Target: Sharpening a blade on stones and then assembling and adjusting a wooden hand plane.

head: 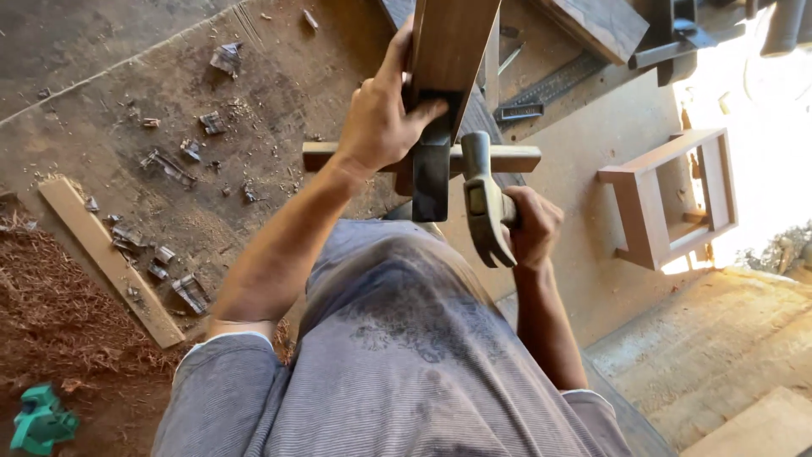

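While the left hand [381, 118] wraps around a wooden hand plane [444, 76], thumb up along its side and fingers curled over the dark iron wedge area, the right hand [531, 227] is closed tight around a claw hammer [484, 196]. The hammer sits just to the right of the plane, its head up close to the plane's cross handle [507, 157], claw end pointing down toward the person's grey striped shirt [397, 355]. So both grips are full holds, nothing loose.

Plane is held up in front of the chest, tilted so its body runs up and out of the top of the view, with the dark blade piece [431, 182] sticking down below the cross handle.

Using the plane as the anchor: well off to its right there's a small wooden frame [668, 195] standing on the floor in bright sun. Up and right of it lies a metal square [550, 89]. Down and left, a long wooden plank [110, 258] lies on the dirty floor with scraps and chips [169, 165] scattered around it. Far lower left, a green plastic thing [41, 419], can't tell what it is.
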